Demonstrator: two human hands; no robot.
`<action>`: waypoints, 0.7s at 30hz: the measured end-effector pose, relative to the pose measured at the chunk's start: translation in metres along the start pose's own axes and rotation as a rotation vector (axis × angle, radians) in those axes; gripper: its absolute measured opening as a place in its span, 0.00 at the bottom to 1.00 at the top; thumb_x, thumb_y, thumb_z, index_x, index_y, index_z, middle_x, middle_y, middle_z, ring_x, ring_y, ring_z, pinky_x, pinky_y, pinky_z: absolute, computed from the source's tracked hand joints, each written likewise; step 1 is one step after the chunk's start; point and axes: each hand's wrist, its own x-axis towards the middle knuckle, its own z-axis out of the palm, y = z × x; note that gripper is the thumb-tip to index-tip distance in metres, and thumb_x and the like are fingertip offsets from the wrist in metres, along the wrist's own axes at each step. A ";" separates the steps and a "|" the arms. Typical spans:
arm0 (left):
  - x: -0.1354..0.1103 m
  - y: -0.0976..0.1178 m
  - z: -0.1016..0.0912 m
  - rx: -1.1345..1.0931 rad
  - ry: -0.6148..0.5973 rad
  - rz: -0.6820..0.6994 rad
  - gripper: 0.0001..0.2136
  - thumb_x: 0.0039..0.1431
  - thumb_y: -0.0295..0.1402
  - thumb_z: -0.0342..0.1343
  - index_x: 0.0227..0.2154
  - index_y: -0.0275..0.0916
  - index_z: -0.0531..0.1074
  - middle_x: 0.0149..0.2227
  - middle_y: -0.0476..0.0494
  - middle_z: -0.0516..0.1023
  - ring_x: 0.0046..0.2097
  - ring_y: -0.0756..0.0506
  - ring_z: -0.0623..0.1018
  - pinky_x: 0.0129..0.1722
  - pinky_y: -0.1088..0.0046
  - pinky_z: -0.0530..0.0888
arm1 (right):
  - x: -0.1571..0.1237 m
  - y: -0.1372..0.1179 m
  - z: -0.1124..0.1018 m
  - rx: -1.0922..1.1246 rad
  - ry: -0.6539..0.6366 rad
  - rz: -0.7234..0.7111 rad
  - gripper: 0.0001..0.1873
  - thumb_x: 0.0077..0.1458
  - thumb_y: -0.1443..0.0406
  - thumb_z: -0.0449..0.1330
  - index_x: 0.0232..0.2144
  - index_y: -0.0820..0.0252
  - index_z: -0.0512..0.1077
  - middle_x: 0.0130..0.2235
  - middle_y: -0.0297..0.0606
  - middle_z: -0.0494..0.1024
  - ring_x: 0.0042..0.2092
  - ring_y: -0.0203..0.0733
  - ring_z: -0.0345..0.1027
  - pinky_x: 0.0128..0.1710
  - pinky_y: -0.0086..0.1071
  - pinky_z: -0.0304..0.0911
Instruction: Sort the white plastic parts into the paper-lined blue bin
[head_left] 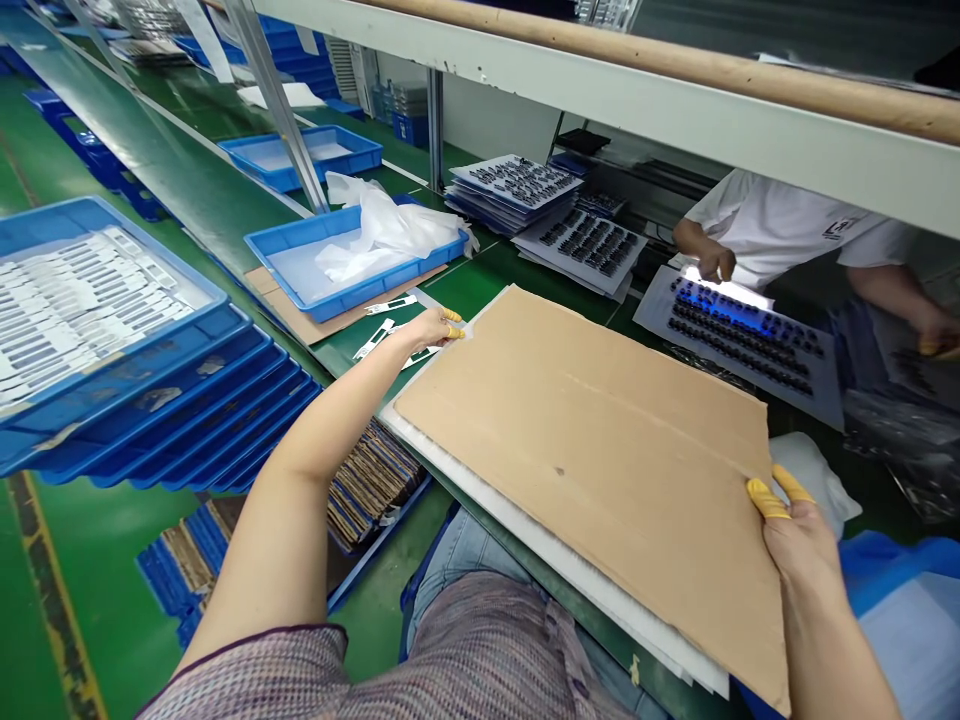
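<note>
A large brown cardboard sheet (pixel 600 430) lies in front of me over a stack of white sheets (pixel 540 560) on the green table. My left hand (pixel 436 330), with yellow finger covers, pinches at the far left corner, where white sheet edge shows beside the cardboard. At the right edge, my right hand (pixel 799 520) grips the cardboard between thumb and fingers, also in yellow covers. Beside my left hand lie several white flat parts with cut-out windows (pixel 375 338). A crumpled translucent bag (pixel 814 480) sits just beyond my right hand.
Stacked blue trays (pixel 112 400) stand at left, the top one filled with white parts. A blue tray with white wrapping (pixel 352 255) is ahead. Across the table, a person in white (pixel 795 230) works over a sheet of dark parts (pixel 750 340). A shelf beam (pixel 675 110) crosses above.
</note>
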 end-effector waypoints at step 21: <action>0.013 -0.023 -0.008 -0.074 0.056 0.049 0.19 0.45 0.22 0.74 0.39 0.33 0.74 0.26 0.49 0.75 0.30 0.49 0.78 0.36 0.73 0.73 | -0.007 0.018 0.013 0.011 0.052 -0.053 0.49 0.23 0.54 0.77 0.54 0.43 0.74 0.46 0.57 0.82 0.46 0.57 0.79 0.42 0.51 0.71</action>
